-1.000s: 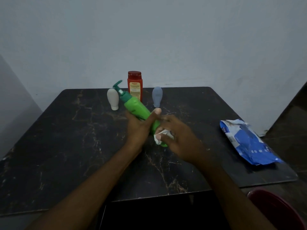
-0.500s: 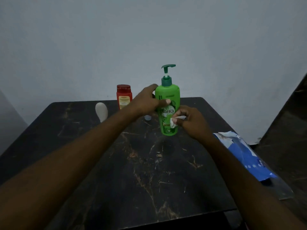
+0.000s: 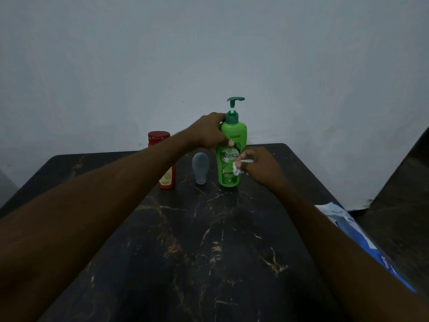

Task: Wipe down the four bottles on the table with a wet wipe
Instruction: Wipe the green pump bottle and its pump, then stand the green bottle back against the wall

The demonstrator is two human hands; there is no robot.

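Your left hand (image 3: 209, 133) is wrapped around the shoulder of the green Vatika pump bottle (image 3: 233, 135), fingers curled behind it and the thumb pressed on the front just above the label. The bottle stands upright on the dark marbled counter (image 3: 209, 240), toward the far edge and close to the pale wall (image 3: 209, 54), with its dark green pump head pointing to your right. Your right hand (image 3: 262, 166) is closed on a crumpled white wet wipe (image 3: 239, 167), pinching it between thumb and fingertips and holding it against the right side of the bottle at label height, so the wipe touches the green plastic beside the printed name. Just to the left of the green bottle stands a small grey-blue bottle (image 3: 200, 168), rounded at the top and narrow at its base, close to the green one but not touching it. Farther left is a red bottle (image 3: 159, 137) with a red cap and a pale label; your left forearm crosses in front of it and hides its middle. At the right edge of the counter lies a blue and white wet wipe pack (image 3: 355, 231), flat, partly covered by your right forearm and well apart from the bottles. The light is dim, so the small print on the labels cannot be read.
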